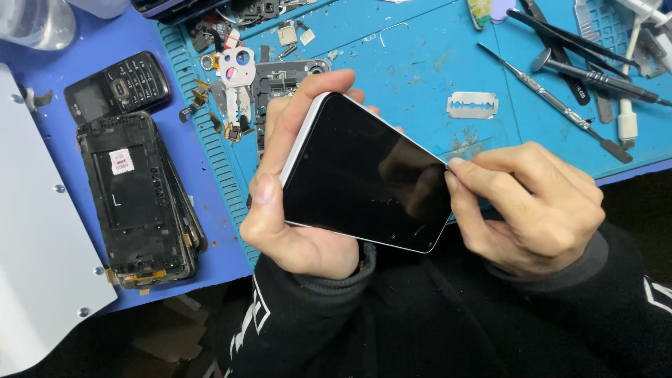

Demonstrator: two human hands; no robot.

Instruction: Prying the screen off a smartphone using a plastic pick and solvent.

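Note:
My left hand (294, 203) grips a white-framed smartphone (364, 175) with a dark glass front, thumb along its left edge and fingers curled behind the top. The phone is tilted above the blue work mat (420, 63). My right hand (532, 206) pinches at the phone's right edge, thumb and forefinger pressed to the seam near the upper right corner. Whether a thin tool sits between those fingers cannot be told.
A razor blade (472, 105) lies on the mat behind the phone. Metal spudgers and tweezers (574, 70) lie at the upper right. A stack of stripped phone frames (136, 203) and a black keypad phone (115, 87) sit at left. Small parts (238, 77) litter the mat's top left.

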